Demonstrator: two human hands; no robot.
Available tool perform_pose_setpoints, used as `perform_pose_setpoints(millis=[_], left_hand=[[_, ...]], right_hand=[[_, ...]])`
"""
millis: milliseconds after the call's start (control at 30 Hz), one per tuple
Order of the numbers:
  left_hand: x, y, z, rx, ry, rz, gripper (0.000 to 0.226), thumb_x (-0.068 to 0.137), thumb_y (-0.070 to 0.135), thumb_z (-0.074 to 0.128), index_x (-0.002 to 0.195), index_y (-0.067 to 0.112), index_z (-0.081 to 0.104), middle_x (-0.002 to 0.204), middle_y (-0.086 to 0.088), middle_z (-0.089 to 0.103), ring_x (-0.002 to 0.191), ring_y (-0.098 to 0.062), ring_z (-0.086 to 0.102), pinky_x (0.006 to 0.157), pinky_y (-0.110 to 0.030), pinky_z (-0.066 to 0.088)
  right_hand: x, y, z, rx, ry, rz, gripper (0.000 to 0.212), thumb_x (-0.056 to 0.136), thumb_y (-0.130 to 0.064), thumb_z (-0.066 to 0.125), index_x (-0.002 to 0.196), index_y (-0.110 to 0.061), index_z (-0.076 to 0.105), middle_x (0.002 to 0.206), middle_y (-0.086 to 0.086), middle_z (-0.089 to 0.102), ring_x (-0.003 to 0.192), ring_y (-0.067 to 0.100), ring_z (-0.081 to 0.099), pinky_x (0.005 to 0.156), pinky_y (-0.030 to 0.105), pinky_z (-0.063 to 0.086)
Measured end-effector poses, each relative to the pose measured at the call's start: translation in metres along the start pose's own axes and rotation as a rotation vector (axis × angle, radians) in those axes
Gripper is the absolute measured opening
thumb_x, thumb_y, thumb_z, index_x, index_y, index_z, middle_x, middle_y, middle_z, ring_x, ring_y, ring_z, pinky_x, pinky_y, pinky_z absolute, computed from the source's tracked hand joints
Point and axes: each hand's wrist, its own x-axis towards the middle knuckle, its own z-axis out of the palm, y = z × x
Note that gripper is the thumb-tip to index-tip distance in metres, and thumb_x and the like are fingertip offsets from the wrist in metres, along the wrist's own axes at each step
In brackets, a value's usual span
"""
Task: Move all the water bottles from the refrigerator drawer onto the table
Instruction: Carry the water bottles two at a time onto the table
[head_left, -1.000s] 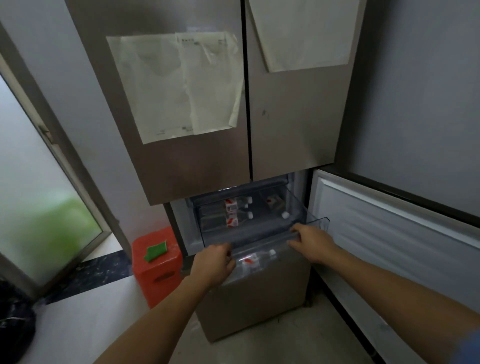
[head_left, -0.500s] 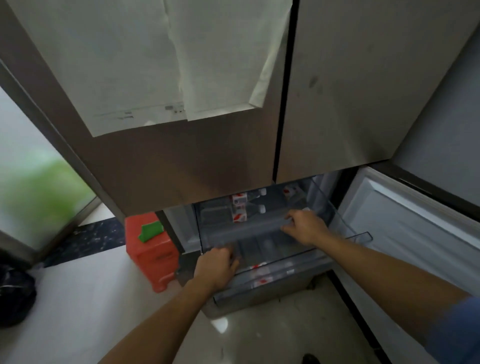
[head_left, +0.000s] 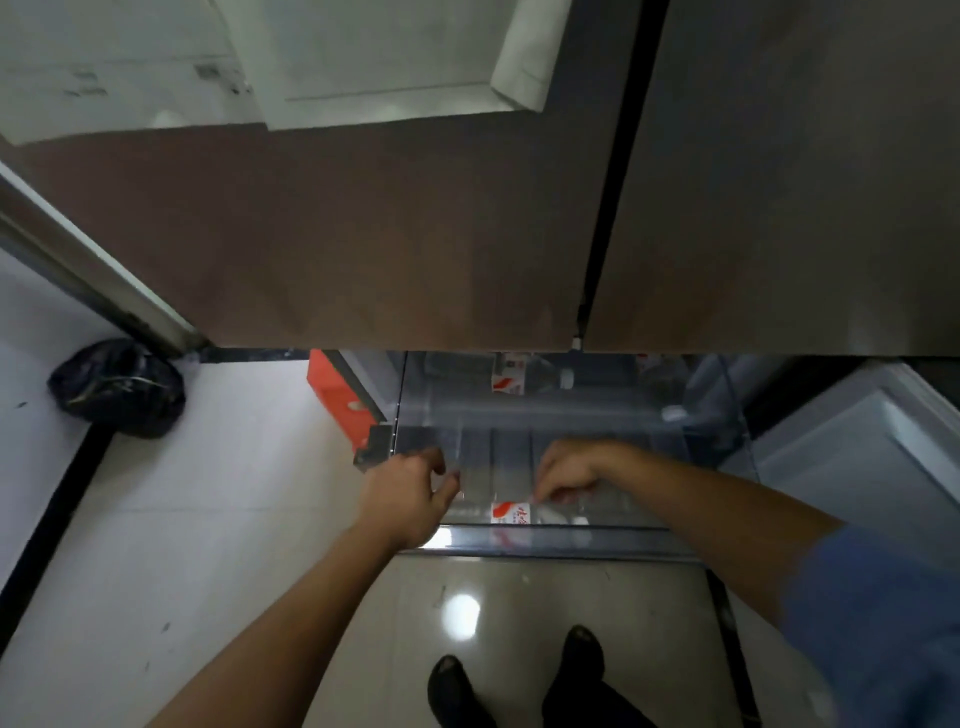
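Note:
The clear refrigerator drawer (head_left: 571, 535) stands pulled out below the brown fridge doors. A water bottle (head_left: 511, 512) with a red and white label lies on its side at the drawer's front. My right hand (head_left: 571, 475) reaches down into the drawer, its fingers curled over the clear part of that bottle just right of the label. My left hand (head_left: 410, 493) hovers at the drawer's front left corner, fingers loosely curled and holding nothing. A second labelled bottle (head_left: 511, 376) lies at the back, partly hidden under the doors.
The upper fridge doors (head_left: 415, 234) overhang the drawer's rear. An open white lower door (head_left: 857, 452) stands on the right. An orange stool (head_left: 337, 395) is left of the fridge, and a black bag (head_left: 119, 387) sits on the floor. My shoes (head_left: 457, 686) are below the drawer.
My view has tipped down and moved closer over the drawer. My right hand dropped from the drawer's back down onto the front bottle. My left hand came off the drawer's front edge.

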Motion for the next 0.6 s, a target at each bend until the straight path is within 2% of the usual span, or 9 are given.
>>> perform_pose_setpoints(millis=[67,100,200,267,400,600], left_hand=[[-0.001,0.002,0.000,-0.005,0.007,-0.019,0.030,0.092,0.050,0.046,0.097,0.024,0.059,0.072,0.000,0.064,0.066,-0.017,0.060,0.069,-0.031,0.053],[-0.001,0.002,0.000,-0.008,0.008,-0.026,0.029,0.093,0.049,0.046,0.097,0.023,0.059,0.071,0.001,0.063,0.064,-0.016,0.058,0.068,-0.030,0.053],[-0.002,0.002,0.001,-0.029,0.003,-0.038,0.029,0.093,0.048,0.047,0.097,0.022,0.059,0.067,0.002,0.059,0.059,-0.012,0.055,0.064,-0.027,0.051],[-0.002,0.001,0.002,-0.025,0.010,-0.033,0.029,0.092,0.048,0.048,0.097,0.021,0.059,0.067,0.002,0.059,0.059,-0.013,0.055,0.065,-0.029,0.053],[-0.003,0.001,0.002,-0.018,0.009,-0.021,0.028,0.092,0.047,0.048,0.096,0.021,0.059,0.069,0.001,0.062,0.059,-0.013,0.057,0.066,-0.030,0.054],[-0.002,-0.001,0.001,0.003,0.012,0.007,0.030,0.089,0.049,0.045,0.093,0.023,0.060,0.067,0.002,0.060,0.062,-0.018,0.059,0.066,-0.033,0.054]], right_hand=[[0.001,-0.010,0.003,-0.041,-0.073,-0.031,0.040,0.074,-0.045,0.079,0.098,-0.013,0.072,0.071,-0.003,0.066,0.061,0.010,0.060,0.059,0.025,0.048],[0.002,-0.015,0.006,-0.073,-0.099,-0.048,0.043,0.071,-0.045,0.080,0.101,-0.015,0.071,0.079,-0.001,0.067,0.068,0.012,0.062,0.062,0.027,0.050],[0.004,-0.025,0.015,-0.232,-0.137,-0.104,0.049,0.075,-0.040,0.077,0.115,-0.015,0.065,0.108,0.005,0.065,0.092,0.022,0.063,0.079,0.033,0.054],[0.001,-0.028,0.019,-0.305,-0.109,-0.141,0.048,0.081,-0.037,0.073,0.120,-0.012,0.063,0.114,0.008,0.065,0.100,0.026,0.063,0.087,0.039,0.054],[-0.005,-0.024,0.028,-0.357,-0.021,-0.200,0.044,0.087,-0.036,0.067,0.123,-0.011,0.062,0.116,0.009,0.065,0.102,0.026,0.061,0.091,0.038,0.051],[-0.018,-0.003,0.000,-0.231,0.169,-0.194,0.063,0.065,-0.035,0.082,0.123,-0.019,0.061,0.114,0.001,0.064,0.096,0.018,0.060,0.086,0.034,0.053]])
